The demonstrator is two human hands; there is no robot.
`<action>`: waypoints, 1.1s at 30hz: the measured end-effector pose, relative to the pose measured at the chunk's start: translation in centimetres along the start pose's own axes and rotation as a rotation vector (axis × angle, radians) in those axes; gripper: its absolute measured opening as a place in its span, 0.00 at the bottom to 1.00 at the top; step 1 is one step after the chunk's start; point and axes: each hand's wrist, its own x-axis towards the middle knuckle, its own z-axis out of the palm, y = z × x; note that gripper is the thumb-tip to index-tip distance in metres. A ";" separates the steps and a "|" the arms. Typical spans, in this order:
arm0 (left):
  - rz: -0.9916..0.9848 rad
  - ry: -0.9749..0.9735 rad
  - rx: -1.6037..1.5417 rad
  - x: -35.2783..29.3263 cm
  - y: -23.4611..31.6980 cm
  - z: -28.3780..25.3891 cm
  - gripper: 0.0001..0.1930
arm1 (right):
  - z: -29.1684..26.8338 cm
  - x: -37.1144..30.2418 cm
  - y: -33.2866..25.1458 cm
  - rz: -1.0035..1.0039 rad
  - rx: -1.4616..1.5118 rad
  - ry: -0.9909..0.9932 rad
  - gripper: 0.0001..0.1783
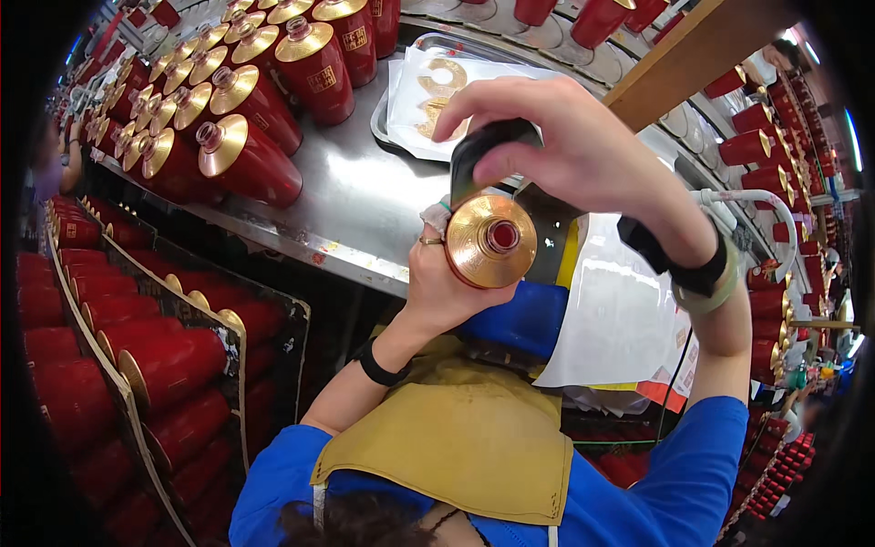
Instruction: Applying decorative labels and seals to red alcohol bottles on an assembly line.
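Note:
My left hand (436,292) is wrapped round a red bottle with a gold shoulder (478,264), its open neck facing up. A small scrap of whitish cloth (436,216) shows at its fingers. Above the bottle my right hand (570,137) grips a dark, curved pad-like tool (483,150), whose lower end comes close to the gold shoulder. I cannot make out whether it touches. Behind, white sheets (406,114) with gold ring-shaped decals (443,77) lie in a metal tray (381,132).
Many red bottles with gold shoulders (246,164) crowd the metal table (342,210) at the left. Racks of more red bottles (164,360) stand lower left. A wooden post (684,68) rises upper right, near a conveyor (547,32). A white sheet (606,301) hangs by my right arm.

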 end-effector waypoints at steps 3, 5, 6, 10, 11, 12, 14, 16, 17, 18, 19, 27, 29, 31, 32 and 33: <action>-0.059 -0.018 -0.150 -0.1 0.4 0.0 0.40 | 0.0 1.9 -1.1 0.010 -0.068 -0.354 0.14; -0.049 -0.065 -0.156 0.2 0.1 -0.1 0.40 | 0.8 3.0 -1.4 0.020 -0.117 -0.396 0.13; -0.036 -0.107 -0.161 0.3 -0.1 -0.1 0.41 | 1.2 3.3 -1.7 -0.058 -0.236 -0.412 0.13; 0.017 0.110 -0.308 -0.1 -0.2 0.9 0.41 | 2.6 3.7 -2.9 -0.160 -0.352 -0.397 0.12; 0.020 0.106 -0.311 0.0 0.1 0.9 0.41 | 3.3 3.1 -2.1 -0.243 -0.452 -0.333 0.11; 0.060 0.113 -0.210 0.2 0.6 0.9 0.40 | 3.3 2.7 -1.9 -0.237 -0.457 -0.330 0.11; 0.098 0.127 -0.106 0.1 0.8 0.7 0.39 | 3.2 1.9 -1.9 -0.384 -0.524 -0.066 0.10; 0.007 -0.011 -0.138 0.2 0.4 0.8 0.39 | 1.7 0.1 -2.9 -0.459 -0.388 0.267 0.16; 0.063 0.022 -0.144 0.0 -0.5 1.0 0.39 | 1.1 -0.8 -3.7 -0.438 -0.424 0.341 0.16; 0.057 0.034 -0.139 -0.1 -1.0 1.2 0.39 | 0.9 -2.0 -4.7 -0.417 -0.457 0.414 0.17; 0.115 0.065 -0.085 -0.2 -1.3 1.3 0.43 | 1.0 -3.3 -5.3 -0.378 -0.507 0.424 0.15; 0.285 0.354 -0.049 -0.3 -0.8 4.1 0.42 | 8.2 -11.9 -4.1 -0.228 -0.603 0.300 0.16; 0.300 0.379 0.097 -0.3 -0.5 3.2 0.43 | 7.6 -11.5 -4.4 -0.205 -0.531 0.221 0.14; 0.214 0.195 -0.207 0.0 -1.3 2.1 0.43 | 5.6 -10.6 -3.2 -0.224 -0.638 0.420 0.13; 0.220 0.098 -0.281 0.4 -0.4 1.1 0.43 | 5.1 -10.6 -2.6 -0.251 -0.707 0.438 0.13; 0.263 0.006 -0.330 0.6 -1.0 0.8 0.44 | 5.7 -11.2 -2.3 -0.246 -0.635 0.392 0.13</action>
